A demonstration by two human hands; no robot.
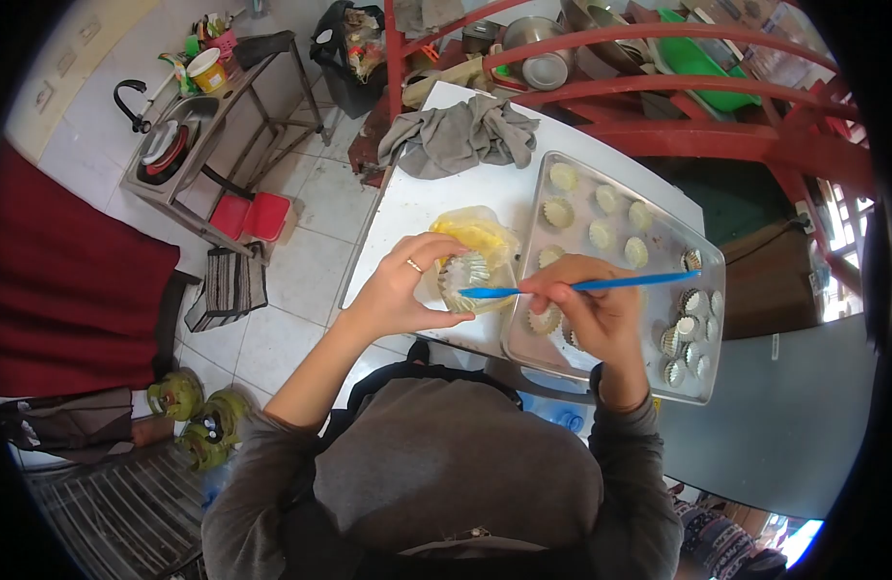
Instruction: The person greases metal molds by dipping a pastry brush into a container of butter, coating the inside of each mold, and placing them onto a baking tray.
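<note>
Left hand: I see this hand curved into a wide C, thumb and fingers pinching a mould by its rim; a ridged ring sits on one finger.
Mould: silvery and shiny, round, with a deeply fluted wall; it is held up over the bowl, close to the near edge of the surface.
Right hand: I make out this hand closed around a brush, pinching the slim shaft between thumb and fingers.
Brush: smooth blue handle, widening to a flat blue head that lies across the mould; whether it touches the ridges I cannot tell.
Bowl: thin, see-through plastic, smeared inside with something yellow, just beside the tray's left edge.
Tray: shallow, dull grey metal with rounded corners and a raised rim, covering the right side of the surface.
Fluted cups: small, pale, crimped metal rounds, spaced apart toward the tray's far left corner; others crowd together toward its near right corner.
Cloth: soft grey fabric, crumpled into folds at the far left corner of the surface.
</note>
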